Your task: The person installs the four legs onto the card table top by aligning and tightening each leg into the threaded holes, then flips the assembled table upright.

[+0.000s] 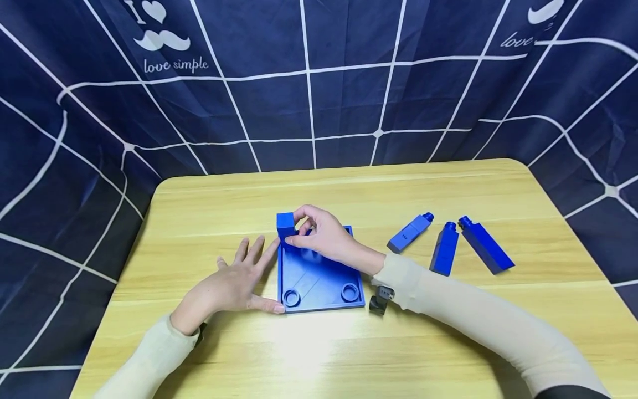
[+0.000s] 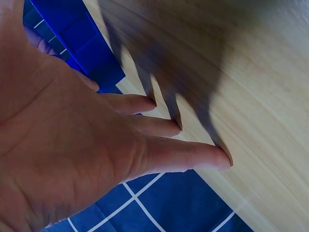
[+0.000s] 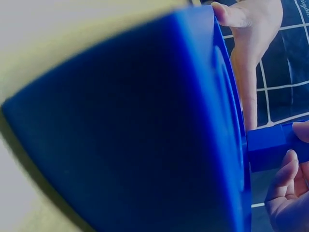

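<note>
A blue square panel with a raised rim and round sockets lies upside down on the wooden table. Upright at its far left corner stands a blue square leg, which my right hand pinches between thumb and fingers. In the right wrist view, the leg meets the panel at the corner; its lower end is hidden. My left hand is spread along the panel's left side, thumb at the near left corner and index finger near the leg. In the left wrist view, the left hand's fingers are straight.
To the right on the table lie three more blue legs with threaded ends: one nearest the panel, one in the middle, one farthest right. A dark blue curtain with white lines hangs behind and beside the table.
</note>
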{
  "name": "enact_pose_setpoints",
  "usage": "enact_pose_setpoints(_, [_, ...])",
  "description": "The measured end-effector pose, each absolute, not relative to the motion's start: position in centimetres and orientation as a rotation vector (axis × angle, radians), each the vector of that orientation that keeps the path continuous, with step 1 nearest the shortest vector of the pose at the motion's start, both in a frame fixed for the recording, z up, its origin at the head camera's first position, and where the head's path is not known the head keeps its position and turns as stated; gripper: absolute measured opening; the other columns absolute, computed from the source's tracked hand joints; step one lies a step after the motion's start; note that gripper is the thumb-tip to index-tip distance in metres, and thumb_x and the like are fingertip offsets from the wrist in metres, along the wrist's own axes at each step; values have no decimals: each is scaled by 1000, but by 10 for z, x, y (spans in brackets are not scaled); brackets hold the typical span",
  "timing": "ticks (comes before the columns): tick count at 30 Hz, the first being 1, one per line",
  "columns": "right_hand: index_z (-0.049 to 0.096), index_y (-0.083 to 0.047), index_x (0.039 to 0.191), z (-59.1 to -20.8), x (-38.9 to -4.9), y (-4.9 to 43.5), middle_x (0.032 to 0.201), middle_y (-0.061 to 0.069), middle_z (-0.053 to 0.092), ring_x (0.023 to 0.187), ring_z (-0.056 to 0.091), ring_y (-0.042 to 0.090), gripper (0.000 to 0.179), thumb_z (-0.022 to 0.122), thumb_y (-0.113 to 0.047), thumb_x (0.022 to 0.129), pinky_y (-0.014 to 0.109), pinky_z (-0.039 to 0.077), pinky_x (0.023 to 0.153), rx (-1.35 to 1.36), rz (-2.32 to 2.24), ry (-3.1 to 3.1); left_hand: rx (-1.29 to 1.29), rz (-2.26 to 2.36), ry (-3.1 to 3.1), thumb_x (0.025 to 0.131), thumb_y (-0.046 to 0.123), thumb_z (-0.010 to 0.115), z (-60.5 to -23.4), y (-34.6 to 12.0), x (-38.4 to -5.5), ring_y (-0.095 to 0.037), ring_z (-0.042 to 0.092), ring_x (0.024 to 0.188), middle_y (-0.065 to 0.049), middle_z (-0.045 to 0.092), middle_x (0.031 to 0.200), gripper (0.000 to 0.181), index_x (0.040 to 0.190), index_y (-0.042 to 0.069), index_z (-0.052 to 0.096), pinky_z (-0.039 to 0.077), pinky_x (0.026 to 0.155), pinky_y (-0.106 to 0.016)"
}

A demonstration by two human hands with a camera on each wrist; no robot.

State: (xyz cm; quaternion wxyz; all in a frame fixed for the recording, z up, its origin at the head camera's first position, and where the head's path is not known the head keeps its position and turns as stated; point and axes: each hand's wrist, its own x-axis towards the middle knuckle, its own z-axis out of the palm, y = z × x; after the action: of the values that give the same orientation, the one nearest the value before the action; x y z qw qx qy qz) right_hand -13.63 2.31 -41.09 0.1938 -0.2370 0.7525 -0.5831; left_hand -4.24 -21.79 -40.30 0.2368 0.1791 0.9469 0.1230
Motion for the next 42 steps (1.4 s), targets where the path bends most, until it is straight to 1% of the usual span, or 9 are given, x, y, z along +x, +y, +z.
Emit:
enact_pose_setpoints(2, [67,-8,125,-411,-136,23,87,7,69,69,62,45,37,87,-15,95,25,48,53,-669,-1625,2122,494,334,2595,81,86,74,-403,-218,-43,-64,5,158,-29,1,179,141,177,19,-6,17,97,-98])
enact_pose_setpoints(5, [67,-8,126,-411,-137,22,86,6,68,67,62,35,39,88,-16,94,26,47,54,-686,-1602,2161,500,329,2598,82,86,74,-403,-219,-43,-64,6,158,-30,2,178,141,177,18,-5,18,96,-98])
enact_pose_setpoints(8, [67,-8,131,-412,-137,20,93,6,68,70,62,23,44,88,-16,94,27,48,57,-701,-1592,2187,498,321,2595,82,85,74,-403,-219,-43,-64,5,158,-29,2,178,140,177,18,-5,18,97,-98])
enact_pose_setpoints(10, [66,-8,136,-412,-137,20,97,7,67,73,63,21,49,89,-17,93,27,48,58,-699,-1593,2191,497,320,2592,82,85,74,-402,-219,-43,-64,5,158,-29,2,178,140,177,17,-4,19,97,-98])
enact_pose_setpoints(13, [66,-9,140,-412,-136,18,97,6,64,78,62,21,55,91,-20,92,27,48,61,-692,-1604,2194,496,326,2590,82,85,74,-402,-219,-43,-64,5,158,-30,1,178,140,177,17,-4,18,97,-98])
enact_pose_setpoints(18, [68,-10,134,-414,-136,15,88,3,62,77,59,21,51,93,-24,91,27,47,64,-697,-1619,2181,495,328,2584,82,85,74,-401,-220,-44,-64,4,158,-30,0,178,140,177,18,-5,18,96,-99])
enact_pose_setpoints(23, [68,-10,132,-413,-137,14,88,4,64,76,60,21,52,94,-24,90,27,48,64,-695,-1611,2183,502,334,2579,83,84,74,-400,-221,-45,-65,4,157,-30,1,178,140,177,17,-5,19,95,-99])
enact_pose_setpoints(31, [67,-7,121,-414,-138,15,94,3,63,80,58,18,38,91,-16,93,23,48,67,-718,-1637,2163,510,340,2581,83,84,74,-400,-221,-46,-65,4,157,-30,1,178,140,177,17,-5,18,95,-99])
enact_pose_setpoints(42, [67,-6,126,-416,-137,18,116,6,64,104,64,21,38,87,-20,96,30,54,83,-733,-1574,2273,502,344,2590,82,85,75,-401,-220,-44,-66,6,157,-30,1,178,142,176,21,-10,18,96,-99])
